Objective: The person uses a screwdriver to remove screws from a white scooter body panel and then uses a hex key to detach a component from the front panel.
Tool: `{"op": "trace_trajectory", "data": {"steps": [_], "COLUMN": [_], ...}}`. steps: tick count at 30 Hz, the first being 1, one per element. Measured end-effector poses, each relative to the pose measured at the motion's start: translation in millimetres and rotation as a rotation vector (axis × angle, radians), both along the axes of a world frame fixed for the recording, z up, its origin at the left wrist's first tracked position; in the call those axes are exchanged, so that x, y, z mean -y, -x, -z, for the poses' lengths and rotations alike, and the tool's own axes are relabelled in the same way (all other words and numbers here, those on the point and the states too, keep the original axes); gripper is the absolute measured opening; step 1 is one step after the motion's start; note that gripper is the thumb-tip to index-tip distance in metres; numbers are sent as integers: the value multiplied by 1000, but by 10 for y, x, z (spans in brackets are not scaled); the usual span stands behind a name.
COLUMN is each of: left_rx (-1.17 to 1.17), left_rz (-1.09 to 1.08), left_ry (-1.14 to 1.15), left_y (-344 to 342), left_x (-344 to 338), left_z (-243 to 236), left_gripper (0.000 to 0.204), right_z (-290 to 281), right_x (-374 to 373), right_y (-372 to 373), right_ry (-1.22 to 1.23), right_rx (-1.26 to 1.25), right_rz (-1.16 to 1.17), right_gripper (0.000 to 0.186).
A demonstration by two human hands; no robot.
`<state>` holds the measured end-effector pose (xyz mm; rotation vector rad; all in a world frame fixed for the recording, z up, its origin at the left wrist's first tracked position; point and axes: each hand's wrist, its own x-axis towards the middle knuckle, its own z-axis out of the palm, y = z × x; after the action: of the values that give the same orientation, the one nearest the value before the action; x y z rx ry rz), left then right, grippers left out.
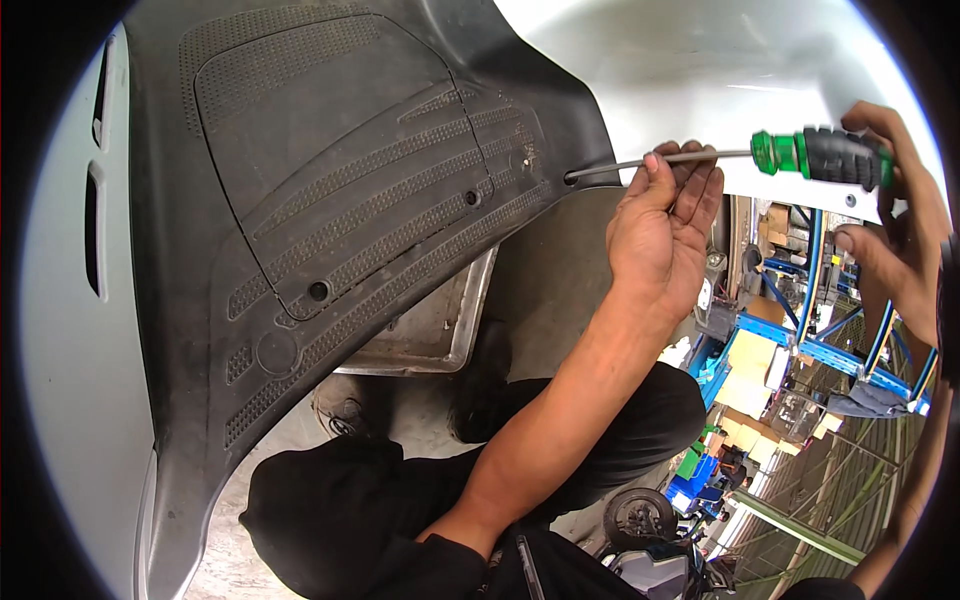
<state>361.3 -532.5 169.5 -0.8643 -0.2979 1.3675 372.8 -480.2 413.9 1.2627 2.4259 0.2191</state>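
A screwdriver with a green-and-black handle (pixel 810 155) lies horizontally, its shaft reaching into a hole (pixel 570 178) at the edge of a black textured plastic floorboard (pixel 350 180). My left hand (pixel 665 230), palm up, has its fingers closed on the metal shaft. My right hand (pixel 900 250) is spread around the handle's end, thumb lowered away from it and fingers above, partly behind it. A white body panel (pixel 660 70) rises beyond the hole.
A metal tray (pixel 460 330) lies under the floorboard, beside my shoes. A pale slotted panel (pixel 60 330) is at the left. To the right are blue racking (pixel 815 350), boxes (pixel 750 355) and a motorbike's wheel (pixel 640 520).
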Motion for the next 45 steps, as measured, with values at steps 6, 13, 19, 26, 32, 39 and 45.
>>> {"op": "trace_trajectory", "data": {"steps": [6, 13, 19, 26, 32, 39, 45], "left_rx": [-48, -90, -56, -85, -120, -126, -113], "left_rz": [72, 101, 135, 122, 147, 155, 186], "left_ry": [55, 39, 95, 78, 95, 87, 98], "left_y": [0, -44, -2, 42, 25, -8, 25], "left_x": [80, 92, 117, 81, 114, 109, 125], "left_z": [42, 83, 109, 132, 170, 215, 247], "left_gripper": [20, 17, 16, 16, 18, 19, 19], "right_z": [-248, -101, -148, -136, -111, -168, -62], "right_x": [-236, 256, 175, 355, 218, 327, 355], "right_y": [176, -280, -508, -608, -432, -504, -546], "right_ry": [380, -69, -114, -99, 5, -69, -125], "right_rx": [257, 18, 260, -57, 184, 54, 94], "right_rz": [296, 77, 156, 99, 587, 108, 245], "right_gripper": [50, 47, 33, 37, 47, 35, 44]}}
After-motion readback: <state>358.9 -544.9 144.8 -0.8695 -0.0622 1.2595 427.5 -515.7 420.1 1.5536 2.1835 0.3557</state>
